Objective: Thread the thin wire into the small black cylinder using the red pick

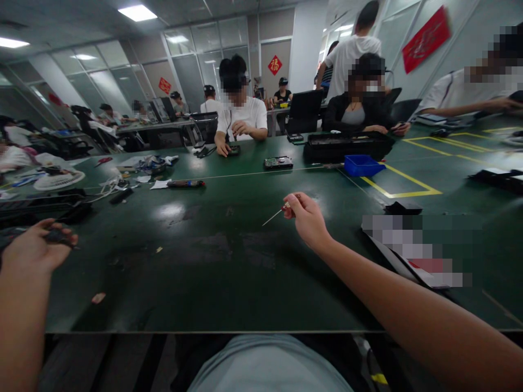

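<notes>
My right hand [308,220] is closed above the middle of the green table [196,294]. From its fingers a thin metal shaft, like a screwdriver's [272,218], points down and to the left; the handle is mostly hidden. Far to the left, my left hand [35,247] curls around a small dark object [57,237]. Its kind is too dim to make out. A hard drive [278,163] lies farther back on the table, apart from both hands.
A blue bin [363,165] stands beside a long black tray [347,147]. An electric screwdriver-like tool [186,184] lies left of centre. Cables and loose parts [151,163] clutter the back left. A white packet [402,256] lies right. Across the table, a person [245,117] handles a device.
</notes>
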`<act>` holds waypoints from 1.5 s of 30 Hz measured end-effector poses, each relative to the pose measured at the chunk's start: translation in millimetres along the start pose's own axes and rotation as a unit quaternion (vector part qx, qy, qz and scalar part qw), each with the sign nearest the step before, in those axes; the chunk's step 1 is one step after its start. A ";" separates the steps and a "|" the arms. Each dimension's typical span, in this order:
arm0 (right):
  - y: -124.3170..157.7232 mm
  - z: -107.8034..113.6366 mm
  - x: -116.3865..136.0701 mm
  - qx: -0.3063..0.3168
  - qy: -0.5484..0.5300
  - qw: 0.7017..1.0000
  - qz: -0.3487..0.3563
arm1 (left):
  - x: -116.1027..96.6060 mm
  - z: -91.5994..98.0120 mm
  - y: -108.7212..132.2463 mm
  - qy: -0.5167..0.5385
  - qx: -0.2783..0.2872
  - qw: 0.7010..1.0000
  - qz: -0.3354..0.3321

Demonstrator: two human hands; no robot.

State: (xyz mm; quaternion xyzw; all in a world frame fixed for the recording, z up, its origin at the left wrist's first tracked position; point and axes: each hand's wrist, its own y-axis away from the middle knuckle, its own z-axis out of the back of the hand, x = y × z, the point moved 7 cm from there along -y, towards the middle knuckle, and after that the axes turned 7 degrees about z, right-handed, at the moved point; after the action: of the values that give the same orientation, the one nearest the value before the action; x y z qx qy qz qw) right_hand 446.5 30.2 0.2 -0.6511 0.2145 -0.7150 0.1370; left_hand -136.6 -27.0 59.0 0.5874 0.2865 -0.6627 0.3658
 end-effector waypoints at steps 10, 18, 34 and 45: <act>1.6 -1.1 5.8 0.007 0.006 1.000 0.001 | -10.7 -162.6 115.1 0.130 0.359 0.923 0.053; 1.2 -0.3 8.1 0.009 0.021 1.000 0.002 | 20.6 -259.5 243.1 0.011 0.522 0.853 -0.021; -0.6 3.9 10.5 -0.019 -0.019 1.000 0.010 | 45.6 -284.5 300.4 -0.177 0.523 0.753 -0.358; 3.2 -3.6 13.3 0.003 -0.034 0.999 0.019 | 53.3 -287.6 285.7 -0.170 0.504 0.780 -0.330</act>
State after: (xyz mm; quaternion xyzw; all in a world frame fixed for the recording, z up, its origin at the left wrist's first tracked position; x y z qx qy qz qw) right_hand 441.2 21.5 10.1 -0.6702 0.2202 -0.6905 0.1598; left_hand 259.4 35.5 -21.2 0.4351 0.0211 -0.8817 -0.1811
